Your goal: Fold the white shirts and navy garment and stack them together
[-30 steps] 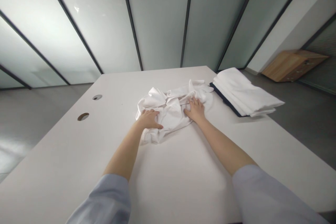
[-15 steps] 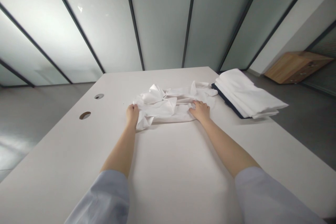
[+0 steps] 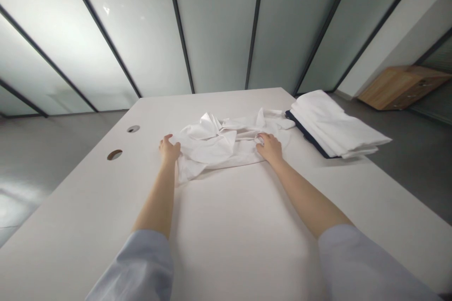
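Note:
A crumpled white garment lies across the middle of the white table, with loose folds bunched along its far side. At its left edge is my left hand, thumb and fingers apart, the thumb close to the fabric. My right hand rests on the right part of the garment, its fingers curled round a fold. Part of the fabric is hidden under that hand.
A folded white stack of cloth sits on a dark navy piece at the table's right edge, partly overhanging. Two round holes pierce the tabletop at left. Frosted glass panels stand behind; a wooden cabinet is at right.
My left hand has let go of the garment's left edge and moved slightly left, its fingers spreading. The near left corner lies flatter and further left. My right hand has barely moved.

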`<state>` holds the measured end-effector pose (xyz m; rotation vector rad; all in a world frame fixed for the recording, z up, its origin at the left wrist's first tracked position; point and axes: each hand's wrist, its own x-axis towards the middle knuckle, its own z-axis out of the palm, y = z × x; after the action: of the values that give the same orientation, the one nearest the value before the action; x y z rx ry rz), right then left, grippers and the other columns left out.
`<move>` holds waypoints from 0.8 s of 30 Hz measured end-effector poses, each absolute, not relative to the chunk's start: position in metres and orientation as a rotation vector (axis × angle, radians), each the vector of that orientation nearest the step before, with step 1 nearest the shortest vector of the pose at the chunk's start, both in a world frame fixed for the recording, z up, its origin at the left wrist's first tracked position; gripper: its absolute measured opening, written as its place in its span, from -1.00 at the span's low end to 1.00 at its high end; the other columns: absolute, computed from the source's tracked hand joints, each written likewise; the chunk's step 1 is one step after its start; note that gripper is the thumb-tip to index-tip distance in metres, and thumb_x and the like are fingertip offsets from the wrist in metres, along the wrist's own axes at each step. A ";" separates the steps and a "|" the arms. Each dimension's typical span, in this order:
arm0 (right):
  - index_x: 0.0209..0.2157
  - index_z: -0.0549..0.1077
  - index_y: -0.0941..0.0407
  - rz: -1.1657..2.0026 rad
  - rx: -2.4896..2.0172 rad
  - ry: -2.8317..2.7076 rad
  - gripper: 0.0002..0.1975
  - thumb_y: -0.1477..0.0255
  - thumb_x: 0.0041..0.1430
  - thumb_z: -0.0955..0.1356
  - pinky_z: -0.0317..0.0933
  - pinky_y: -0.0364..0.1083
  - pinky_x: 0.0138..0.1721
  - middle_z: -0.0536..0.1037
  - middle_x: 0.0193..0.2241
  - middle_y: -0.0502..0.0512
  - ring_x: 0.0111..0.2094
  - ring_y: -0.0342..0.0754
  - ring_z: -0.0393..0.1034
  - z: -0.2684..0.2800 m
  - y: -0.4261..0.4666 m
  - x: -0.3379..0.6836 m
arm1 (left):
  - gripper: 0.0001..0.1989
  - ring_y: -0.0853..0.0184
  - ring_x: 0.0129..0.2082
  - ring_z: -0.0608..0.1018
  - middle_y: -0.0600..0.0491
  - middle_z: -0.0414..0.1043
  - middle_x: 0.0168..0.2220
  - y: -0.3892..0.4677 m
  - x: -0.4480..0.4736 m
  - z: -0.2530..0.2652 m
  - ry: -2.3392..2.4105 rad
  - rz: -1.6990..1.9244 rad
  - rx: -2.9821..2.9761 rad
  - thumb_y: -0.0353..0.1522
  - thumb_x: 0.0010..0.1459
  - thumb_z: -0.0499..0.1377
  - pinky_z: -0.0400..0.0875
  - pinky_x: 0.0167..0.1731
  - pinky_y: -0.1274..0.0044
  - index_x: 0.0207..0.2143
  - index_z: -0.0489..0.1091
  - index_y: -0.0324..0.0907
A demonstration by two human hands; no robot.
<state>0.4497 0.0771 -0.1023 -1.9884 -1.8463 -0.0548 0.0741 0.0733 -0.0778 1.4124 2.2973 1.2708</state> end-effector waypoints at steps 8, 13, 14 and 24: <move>0.06 0.44 0.14 0.090 -1.725 -1.918 -0.48 0.55 0.02 0.24 0.17 0.03 0.12 0.48 0.03 0.19 0.06 0.10 0.33 -0.105 0.082 0.451 | -0.52 0.05 0.23 0.26 -0.14 0.27 0.20 0.059 0.115 -0.044 2.166 0.910 2.108 -0.27 0.15 0.12 0.12 0.21 0.22 0.14 0.27 -0.14; -0.10 0.52 0.11 0.295 -1.596 -1.840 -0.56 0.58 0.01 0.19 0.21 -0.03 0.06 0.56 -0.06 0.11 -0.02 0.02 0.40 -0.104 0.080 0.452 | -0.54 0.12 0.20 0.33 -0.09 0.32 0.18 0.059 0.145 -0.076 1.887 0.484 2.235 -0.26 0.18 0.11 0.08 0.23 0.28 0.14 0.30 -0.13; -0.12 0.52 0.11 0.332 -1.572 -1.784 -0.56 0.58 0.01 0.18 0.22 -0.04 0.04 0.57 -0.10 0.10 -0.05 0.01 0.42 -0.105 0.081 0.452 | -0.53 0.12 0.23 0.30 -0.09 0.28 0.22 0.059 0.148 -0.082 1.884 0.442 2.234 -0.26 0.18 0.12 0.06 0.24 0.27 0.15 0.29 -0.12; -0.18 0.41 0.16 0.054 -1.388 -1.151 -0.62 0.50 -0.04 0.14 0.25 0.02 -0.11 0.50 -0.39 0.13 -0.27 0.05 0.38 -0.105 0.090 0.460 | -0.37 0.06 0.35 0.07 -0.13 -0.02 0.37 0.060 0.144 -0.079 2.126 0.153 1.996 -0.03 0.24 -0.06 -0.01 0.25 0.14 0.26 0.16 -0.14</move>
<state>0.4598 0.0897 -0.1048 -1.3880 -1.1511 0.0538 0.1444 0.0597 -0.0789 1.9961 2.1263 0.1532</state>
